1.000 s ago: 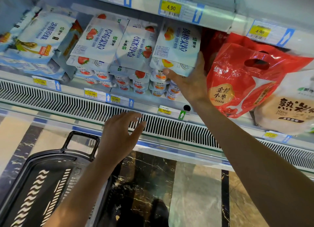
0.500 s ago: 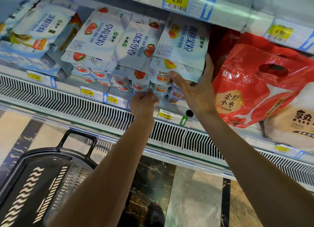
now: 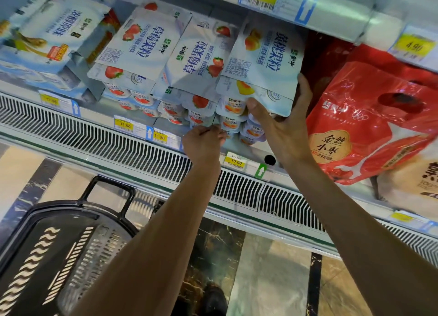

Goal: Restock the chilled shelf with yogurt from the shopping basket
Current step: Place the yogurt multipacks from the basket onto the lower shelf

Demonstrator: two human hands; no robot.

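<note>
Right hand (image 3: pixel 284 131) grips the peach yogurt pack (image 3: pixel 265 55) on the chilled shelf (image 3: pixel 102 109).

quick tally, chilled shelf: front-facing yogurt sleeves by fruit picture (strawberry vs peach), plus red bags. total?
strawberry yogurt packs: 2
peach yogurt pack: 1, gripped by the right hand
red bag: 1
Total: 4

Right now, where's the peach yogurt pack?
Head view, upper centre: the peach yogurt pack, held by the right hand, sits between a strawberry pack and the red bag.
</note>
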